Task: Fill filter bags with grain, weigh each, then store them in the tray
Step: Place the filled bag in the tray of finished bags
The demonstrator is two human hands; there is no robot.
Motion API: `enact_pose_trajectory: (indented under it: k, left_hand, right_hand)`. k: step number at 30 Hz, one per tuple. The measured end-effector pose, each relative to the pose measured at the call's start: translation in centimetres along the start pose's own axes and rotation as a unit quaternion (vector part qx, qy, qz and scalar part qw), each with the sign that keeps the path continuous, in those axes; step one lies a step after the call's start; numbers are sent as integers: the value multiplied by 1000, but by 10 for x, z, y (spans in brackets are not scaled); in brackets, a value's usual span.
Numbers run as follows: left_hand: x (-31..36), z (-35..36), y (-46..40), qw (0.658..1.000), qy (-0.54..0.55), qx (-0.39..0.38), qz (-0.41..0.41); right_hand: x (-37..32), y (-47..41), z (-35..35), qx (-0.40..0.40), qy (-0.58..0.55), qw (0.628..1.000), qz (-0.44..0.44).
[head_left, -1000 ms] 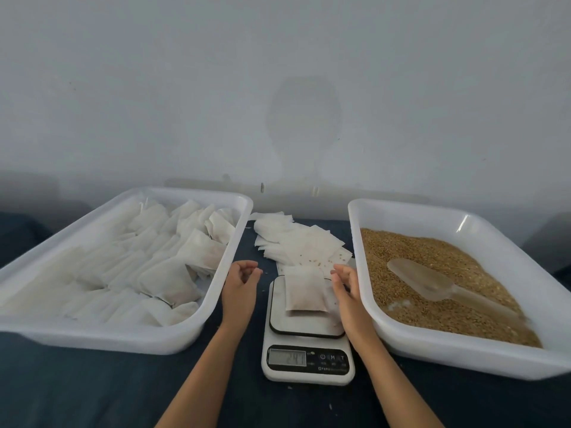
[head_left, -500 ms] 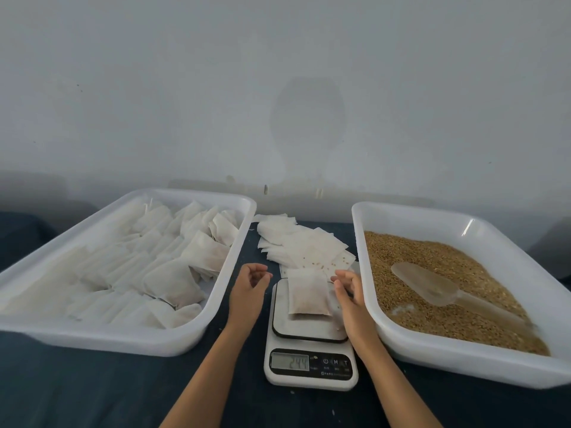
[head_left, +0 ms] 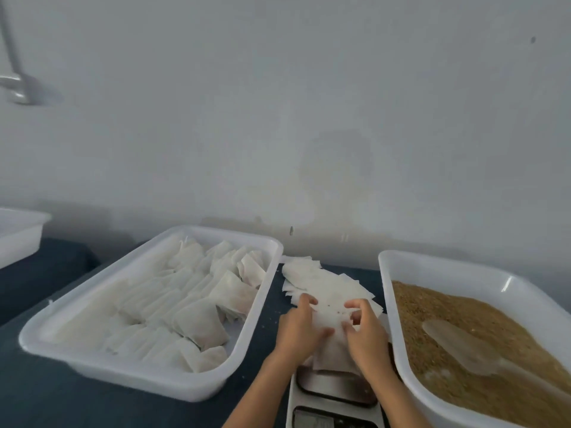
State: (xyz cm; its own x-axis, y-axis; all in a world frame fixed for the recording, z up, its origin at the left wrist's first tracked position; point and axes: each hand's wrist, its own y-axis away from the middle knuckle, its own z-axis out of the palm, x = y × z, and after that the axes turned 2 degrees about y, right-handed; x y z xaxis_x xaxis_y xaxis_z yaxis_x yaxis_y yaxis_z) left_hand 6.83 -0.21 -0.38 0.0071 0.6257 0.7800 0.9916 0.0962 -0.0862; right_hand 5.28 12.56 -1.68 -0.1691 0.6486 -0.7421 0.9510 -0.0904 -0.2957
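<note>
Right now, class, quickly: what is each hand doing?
Left hand: fingers curled on a filter bag above the scale.
Right hand: pinching the same filter bag.

Two bare forearms rise from the near edge, converging toward the centre. Left hand [head_left: 298, 330]: back upward, fingers curled, thumb pointing right, pinching a filter bag [head_left: 332, 319]. Right hand [head_left: 364, 333]: just right of the left, fingers bent inward, gripping the same bag's right side. The hands lie close together, nearly touching.
</note>
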Motion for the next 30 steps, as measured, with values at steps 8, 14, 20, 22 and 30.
enact_pose_trajectory:
  k: [8,14,20,22,30]
  left_hand:
    - [29,-42,10,997,-9,78,10]
    - [23,-136,10,985,62,161,3]
    - [-32,-183,1,982,104,86,-131]
    - [-49,-182,3,977,114,43,-173]
    - [-77,-174,-4,962,29,-40,-269]
  right_hand:
    - [-70,3,2,83,-70,988,-113]
    - [-150,-8,20,86,-91,966,-226]
    - [-178,-6,61,-114,46,962,-243]
    - [-178,-2,76,-208,154,932,-256]
    - [-177,-3,122,-397,454,758,-248]
